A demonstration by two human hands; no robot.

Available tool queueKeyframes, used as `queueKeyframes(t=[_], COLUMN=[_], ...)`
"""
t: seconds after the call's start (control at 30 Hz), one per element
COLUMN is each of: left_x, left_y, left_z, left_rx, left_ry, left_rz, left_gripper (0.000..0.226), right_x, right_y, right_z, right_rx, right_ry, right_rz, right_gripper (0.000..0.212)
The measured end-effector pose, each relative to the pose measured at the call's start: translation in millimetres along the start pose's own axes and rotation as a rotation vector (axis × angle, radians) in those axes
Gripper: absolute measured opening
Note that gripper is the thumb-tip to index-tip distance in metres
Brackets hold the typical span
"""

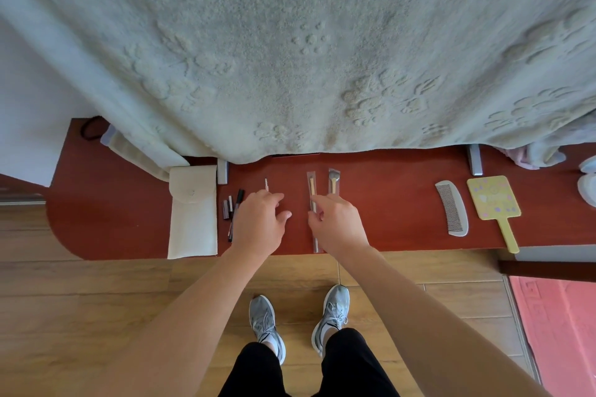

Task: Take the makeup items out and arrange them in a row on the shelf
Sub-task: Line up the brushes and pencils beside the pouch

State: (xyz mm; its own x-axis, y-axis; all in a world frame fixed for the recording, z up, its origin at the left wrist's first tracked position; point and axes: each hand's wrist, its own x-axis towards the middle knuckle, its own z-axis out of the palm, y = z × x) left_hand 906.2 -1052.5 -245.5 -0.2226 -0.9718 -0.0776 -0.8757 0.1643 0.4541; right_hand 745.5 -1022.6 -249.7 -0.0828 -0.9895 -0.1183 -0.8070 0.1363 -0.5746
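Reddish-brown shelf (387,203) has bare room right of the hands, out to a comb (451,208). White pouch (193,222) lies just left of them. Right hand (338,222) pinches the wrapped brush (311,187), lying lengthwise toward the blanket (290,58). Left hand (261,222) curls over a thin stick (266,184)'s near end, can't tell if it's gripping.

Red-brown shelf (387,209), items in a row!
Left to right: cream pouch (193,216), dark tubes (227,208), black liner (235,216), thin white stick (266,185), sleeved brush (311,187), fan brush (333,182), grey comb (451,208), yellow mirror (492,201).
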Motion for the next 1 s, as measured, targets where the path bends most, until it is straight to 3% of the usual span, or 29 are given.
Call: queueKeyframes(t=[0.3,1.0], left_x=[-20,-10], left_y=[-62,-38], left_z=[-34,-10], left_rx=[0.033,-0.032], left_ry=[0.019,-0.101], left_rz=[-0.257,-0.237], left_gripper=[0.03,0.029], right_x=[0,3], right_y=[-51,-44], right_z=[49,53], right_rx=[-0.007,-0.109], right_ry=[-0.094,-0.108], right_rz=[0.107,0.269], right_gripper=[0.021,0.015])
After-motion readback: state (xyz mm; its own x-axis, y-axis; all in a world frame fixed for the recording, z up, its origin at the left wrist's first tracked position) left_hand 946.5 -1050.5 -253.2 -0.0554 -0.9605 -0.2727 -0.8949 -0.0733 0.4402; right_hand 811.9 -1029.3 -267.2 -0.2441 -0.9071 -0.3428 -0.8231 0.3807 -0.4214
